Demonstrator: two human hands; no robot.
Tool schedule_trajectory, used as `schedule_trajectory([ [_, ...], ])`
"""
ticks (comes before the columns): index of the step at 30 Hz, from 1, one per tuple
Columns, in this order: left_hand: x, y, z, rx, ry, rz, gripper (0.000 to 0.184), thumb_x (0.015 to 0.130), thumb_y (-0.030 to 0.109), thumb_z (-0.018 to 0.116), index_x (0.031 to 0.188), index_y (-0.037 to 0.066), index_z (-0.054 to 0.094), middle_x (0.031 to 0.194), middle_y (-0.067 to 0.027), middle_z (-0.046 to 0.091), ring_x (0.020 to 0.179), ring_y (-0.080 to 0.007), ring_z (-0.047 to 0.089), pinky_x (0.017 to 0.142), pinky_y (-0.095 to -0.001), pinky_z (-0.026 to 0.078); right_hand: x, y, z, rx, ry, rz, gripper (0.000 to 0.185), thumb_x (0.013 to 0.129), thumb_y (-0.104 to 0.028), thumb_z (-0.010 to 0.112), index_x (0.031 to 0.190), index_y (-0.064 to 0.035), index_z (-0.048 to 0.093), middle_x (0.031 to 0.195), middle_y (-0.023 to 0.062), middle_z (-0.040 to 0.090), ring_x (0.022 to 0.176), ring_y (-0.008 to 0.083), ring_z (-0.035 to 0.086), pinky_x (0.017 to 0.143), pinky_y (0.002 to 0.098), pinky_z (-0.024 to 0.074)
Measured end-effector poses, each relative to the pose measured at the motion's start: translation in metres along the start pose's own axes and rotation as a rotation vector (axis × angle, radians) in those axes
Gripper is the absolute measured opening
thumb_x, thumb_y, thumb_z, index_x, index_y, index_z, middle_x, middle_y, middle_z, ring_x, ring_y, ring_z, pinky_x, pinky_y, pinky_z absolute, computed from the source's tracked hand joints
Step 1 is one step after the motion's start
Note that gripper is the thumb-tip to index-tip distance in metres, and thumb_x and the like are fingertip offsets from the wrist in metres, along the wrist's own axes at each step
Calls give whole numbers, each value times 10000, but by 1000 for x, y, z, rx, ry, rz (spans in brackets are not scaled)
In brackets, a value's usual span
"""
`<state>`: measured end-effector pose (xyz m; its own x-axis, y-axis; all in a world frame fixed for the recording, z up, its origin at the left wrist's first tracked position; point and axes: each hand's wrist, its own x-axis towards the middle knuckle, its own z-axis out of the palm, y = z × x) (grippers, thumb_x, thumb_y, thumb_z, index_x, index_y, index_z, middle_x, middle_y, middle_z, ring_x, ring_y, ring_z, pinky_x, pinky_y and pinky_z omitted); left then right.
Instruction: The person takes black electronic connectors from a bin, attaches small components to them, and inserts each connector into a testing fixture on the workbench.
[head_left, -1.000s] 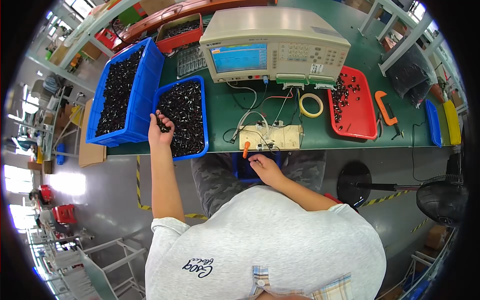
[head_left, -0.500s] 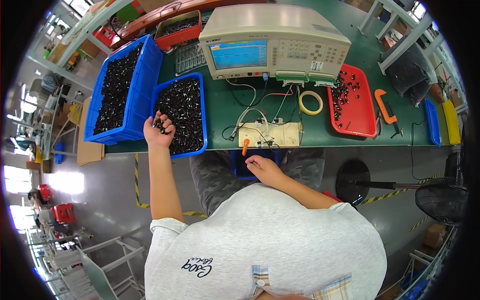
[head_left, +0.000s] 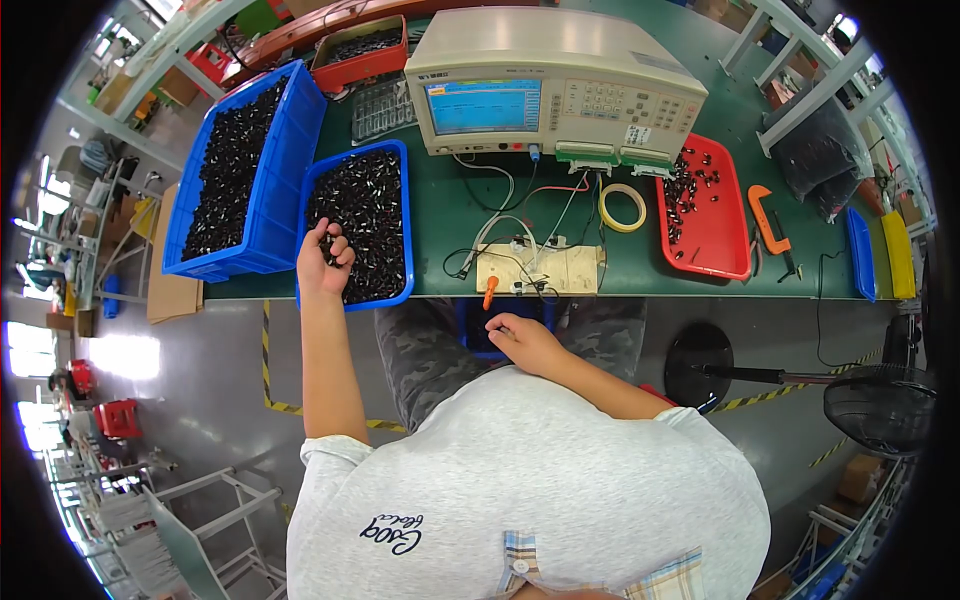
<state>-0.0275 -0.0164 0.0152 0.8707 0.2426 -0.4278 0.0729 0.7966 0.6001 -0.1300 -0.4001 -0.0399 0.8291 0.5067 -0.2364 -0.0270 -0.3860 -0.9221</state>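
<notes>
My left hand point(head_left: 325, 258) is palm up over the near left part of a blue tray point(head_left: 408, 240) full of small black parts. Its fingers are curled round several of the same small parts. Just in front of my body, my right hand point(head_left: 522, 340) rests closed below the orange lever point(head_left: 490, 291) of a pale test board point(head_left: 575, 270); whatever its fingers hold, if anything, is too small to make out. Wires run from the board to a bench instrument point(head_left: 560, 95) with a lit screen.
A deep blue bin point(head_left: 277, 205) of black parts stands at the left. To the right lie a tape roll point(head_left: 622, 208), a red tray point(head_left: 705, 255) with scattered parts and an orange clamp point(head_left: 765, 215). A blue container point(head_left: 482, 347) sits under the table edge.
The fingers of my left hand have curled further over the parts, which showed more openly before. My right hand has shifted slightly left. The whole view has moved a little.
</notes>
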Motion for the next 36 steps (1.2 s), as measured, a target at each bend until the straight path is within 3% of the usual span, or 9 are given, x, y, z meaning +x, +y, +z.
schedule_trajectory([
  [4, -1, -2, 0, 24, -45, 18, 222, 1060, 215, 493, 1219, 81, 572, 799, 15, 559, 528, -98, 416, 451, -264, 315, -1, -1, 0, -8, -9, 22, 251, 976, -243, 634, 1122, -40, 651, 756, 109, 664, 691, 223, 633, 659, 358, 484],
  [9, 2, -4, -5, -127, -131, -23, 218, 1070, 271, 508, 1092, 101, 643, 733, 31, 520, 507, -87, 397, 444, -256, 297, -1, -4, 0, -9, -12, 28, 248, 976, -242, 634, 1119, -41, 651, 736, 104, 651, 675, 224, 623, 649, 362, 478],
  [16, 7, -16, -20, -323, -152, -87, 389, 1068, 464, 454, 913, 155, 633, 683, 37, 469, 526, -111, 405, 447, -262, 305, -1, -5, 0, -12, -12, 34, 240, 973, -233, 632, 1116, -41, 646, 722, 94, 638, 668, 217, 610, 650, 355, 476],
  [19, 3, -20, -17, -387, -191, -91, 394, 1064, 447, 401, 874, 148, 576, 703, 18, 480, 544, -132, 418, 450, -262, 300, -1, -5, 0, -14, -21, 37, 235, 972, -229, 631, 1112, -41, 645, 718, 91, 634, 663, 213, 604, 646, 353, 474],
  [22, -15, -21, 5, -376, -99, -123, 329, 1043, 347, 353, 875, 130, 534, 726, -5, 491, 564, -148, 439, 452, -263, 327, -1, -6, 0, -22, -25, 41, 235, 973, -227, 630, 1114, -39, 644, 717, 89, 633, 663, 208, 602, 643, 353, 473],
  [25, -16, -18, 6, -391, -94, -231, 195, 990, 206, 400, 929, 98, 551, 737, 0, 477, 546, -125, 412, 442, -243, 328, -1, -8, 0, -10, -31, 45, 239, 975, -225, 627, 1120, -35, 644, 718, 86, 633, 663, 204, 603, 643, 351, 474],
  [28, 6, -16, -16, -390, -139, -342, 156, 987, 158, 448, 984, 76, 581, 729, 3, 467, 522, -98, 391, 419, -218, 312, -1, -7, 2, -5, -23, 24, 245, 977, -224, 624, 1124, -30, 644, 719, 84, 632, 658, 199, 601, 643, 349, 474],
  [32, 11, -19, -18, -294, -202, -258, 185, 1059, 218, 494, 1107, 86, 613, 715, 30, 492, 505, -85, 389, 401, -224, 286, -2, -8, 2, 14, -30, 43, 247, 978, -223, 623, 1124, -25, 644, 723, 82, 633, 656, 190, 600, 643, 341, 473],
  [36, 9, -20, -13, -155, -128, -197, 263, 1077, 273, 498, 1227, 83, 604, 695, 49, 463, 488, -74, 358, 394, -230, 266, -4, -11, -1, -12, -27, 52, 242, 978, -222, 625, 1126, -31, 644, 725, 82, 633, 659, 181, 600, 639, 332, 470],
])
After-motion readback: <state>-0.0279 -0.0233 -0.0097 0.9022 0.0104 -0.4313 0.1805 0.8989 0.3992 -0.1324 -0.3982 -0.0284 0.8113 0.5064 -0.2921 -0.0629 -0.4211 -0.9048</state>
